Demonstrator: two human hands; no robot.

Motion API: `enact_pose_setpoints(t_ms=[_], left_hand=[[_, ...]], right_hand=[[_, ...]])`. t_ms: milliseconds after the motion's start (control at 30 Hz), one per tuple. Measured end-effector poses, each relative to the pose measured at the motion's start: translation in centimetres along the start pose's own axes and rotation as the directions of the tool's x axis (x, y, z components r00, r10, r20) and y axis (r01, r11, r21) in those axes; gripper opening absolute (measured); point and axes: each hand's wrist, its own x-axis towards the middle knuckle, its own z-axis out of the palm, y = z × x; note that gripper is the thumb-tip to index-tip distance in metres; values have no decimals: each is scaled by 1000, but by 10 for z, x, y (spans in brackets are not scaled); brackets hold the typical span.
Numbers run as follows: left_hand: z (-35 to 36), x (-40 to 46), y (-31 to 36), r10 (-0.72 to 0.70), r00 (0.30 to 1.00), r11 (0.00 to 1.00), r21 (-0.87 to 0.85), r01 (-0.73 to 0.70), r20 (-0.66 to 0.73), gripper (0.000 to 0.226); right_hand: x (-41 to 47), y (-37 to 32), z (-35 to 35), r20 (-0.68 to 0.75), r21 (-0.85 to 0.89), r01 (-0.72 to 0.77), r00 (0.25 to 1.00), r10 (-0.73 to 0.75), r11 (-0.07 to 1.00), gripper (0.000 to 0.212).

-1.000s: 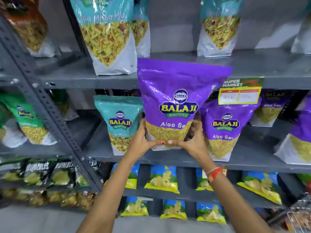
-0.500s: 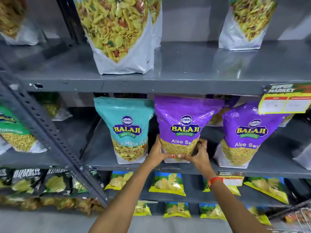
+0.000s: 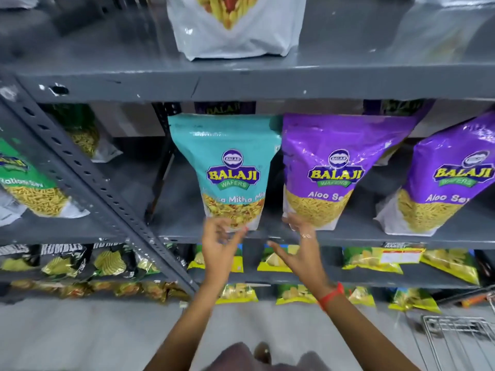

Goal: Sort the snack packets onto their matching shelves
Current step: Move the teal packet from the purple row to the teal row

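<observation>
Grey painted steel shelf rack, slotted angle posts, several tiers. Landmark for all that follows: the middle tier, the grey steel shelf board level with the hands.

On that board, upright and facing out: a glossy purple stand-up foil pouch marked "Aloo Sev", a second purple pouch of the same print just to its right, and a teal stand-up foil pouch marked "Mitha Mix" touching or nearly touching it on the left. Purple beside purple reads as a correct match; the teal pouch looks like the odd one on this board, since a white-bottomed mix pouch stands on the tier above. Full label there is out of frame, so I cannot be sure.

Below the board: rows of small yellow-and-green flat packets, already laid out.

Low right of the board, on the floor side: a wire basket corner; contents not visible, so the count left to sort is unknown.

Left hand, fingers spread and holding nothing, sits at the foot of the teal pouch. Right hand, also spread and holding nothing, sits just under the first purple pouch's bottom corner; contact cannot be told through the blur.

Judgement: the purple pouch is placed; the teal one is probably the next pick.
</observation>
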Motion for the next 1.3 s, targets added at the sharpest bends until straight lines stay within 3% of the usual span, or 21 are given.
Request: enact_pose_setpoints(t_ms=[33, 100, 200, 300, 367, 533, 700, 800, 1067, 1300], left_hand=[[-13, 11, -4, 25, 998, 1000, -9, -26, -63, 41], [-25, 29, -17, -21, 999, 998, 60, 24, -46, 65], [-34, 54, -41, -256, 947, 967, 71, 247, 193, 93], [-43, 69, -53, -374, 837, 927, 175, 330, 399, 89], [-48, 67, -52, -390, 841, 915, 257, 310, 374, 78], [-77, 58, -43, -258, 920, 957, 208, 202, 295, 67], [-95, 28, -15, -199, 952, 970, 186, 157, 235, 63], [-94, 7, 10, -170, 962, 976, 171, 135, 212, 59], [-57, -41, 101, -74, 970, 989, 140, 42, 234, 52], [11, -37, 215, 138, 948, 981, 96, -171, 286, 60]], right_hand=[[7, -4, 13, 62, 48, -23, 998, 20, 999, 74], [19, -6, 32, 121, 134, -84, 990, 68, 987, 92], [36, -10, 43, 159, 193, -147, 980, 117, 970, 84], [42, -11, 52, 187, 183, -212, 966, 178, 960, 80], [38, -10, 59, 186, 183, -222, 964, 188, 958, 81], [37, -25, 75, 232, 166, -193, 961, 152, 967, 76], [19, -46, 68, 286, 211, -167, 953, 103, 963, 67], [4, -62, 49, 265, 252, -162, 960, 93, 954, 72], [-20, -106, -53, 149, 358, -105, 987, 54, 928, 80], [-2, -171, -176, 4, 410, 79, 996, -88, 909, 76]])
